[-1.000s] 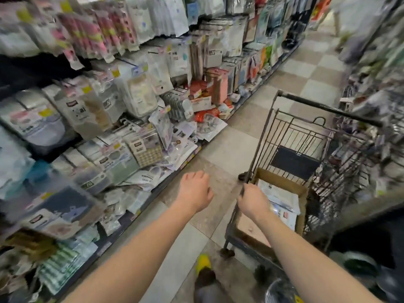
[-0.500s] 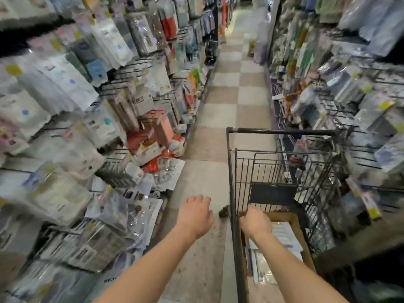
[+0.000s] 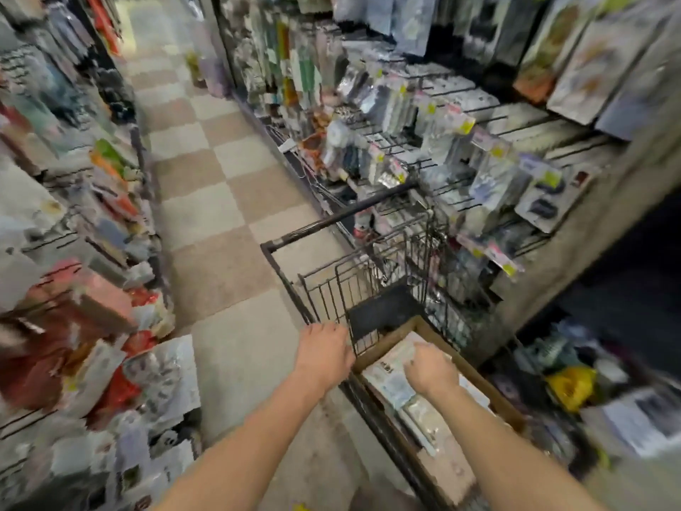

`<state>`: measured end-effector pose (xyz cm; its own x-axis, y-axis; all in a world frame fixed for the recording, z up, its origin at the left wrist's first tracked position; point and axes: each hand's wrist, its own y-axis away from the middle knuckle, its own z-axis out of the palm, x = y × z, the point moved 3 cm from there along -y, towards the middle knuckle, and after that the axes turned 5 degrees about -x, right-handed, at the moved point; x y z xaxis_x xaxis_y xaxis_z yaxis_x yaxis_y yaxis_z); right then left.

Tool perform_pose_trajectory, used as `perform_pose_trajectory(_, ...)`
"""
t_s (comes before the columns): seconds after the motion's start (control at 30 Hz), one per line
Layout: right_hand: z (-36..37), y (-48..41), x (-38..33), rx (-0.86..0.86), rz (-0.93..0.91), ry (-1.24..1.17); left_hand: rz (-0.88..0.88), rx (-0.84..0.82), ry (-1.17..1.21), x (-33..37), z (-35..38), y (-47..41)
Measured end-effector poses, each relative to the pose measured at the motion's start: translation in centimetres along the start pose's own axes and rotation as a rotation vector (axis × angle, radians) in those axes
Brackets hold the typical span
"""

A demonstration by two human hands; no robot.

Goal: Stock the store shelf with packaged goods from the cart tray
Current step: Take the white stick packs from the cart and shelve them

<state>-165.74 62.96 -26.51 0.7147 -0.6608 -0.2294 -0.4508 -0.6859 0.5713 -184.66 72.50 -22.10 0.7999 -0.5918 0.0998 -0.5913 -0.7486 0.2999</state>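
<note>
Packaged goods [image 3: 390, 385] under right hand [image 3: 429, 370] (grip unclear); left hand [image 3: 324, 357] slack at rim of cart [image 3: 341, 215], aisle floor [image 3: 228, 260] alongside.

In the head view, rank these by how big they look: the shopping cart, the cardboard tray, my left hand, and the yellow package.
1. Shopping cart
2. Cardboard tray
3. Left hand and yellow package look about alike. The hand is nearer the camera and the package is blurred, so I won't rank them.

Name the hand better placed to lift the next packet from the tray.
Right. The right hand is over the packets inside the tray; the left hand is outside it, at the cart's side.
</note>
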Motion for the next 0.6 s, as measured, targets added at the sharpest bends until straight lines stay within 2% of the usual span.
perform_pose_trajectory(0.3, 2.9, -1.3, 5.5, 0.004, 0.309, -0.243, 0.32, -0.185, -0.15, 4.2, 3.4, -8.4)
perform_pose_trajectory(0.6, 5.0, -8.1, 9.4, -0.048, 0.418, -0.379, 0.424, -0.35, -0.32, 8.7, 7.1, -17.4)
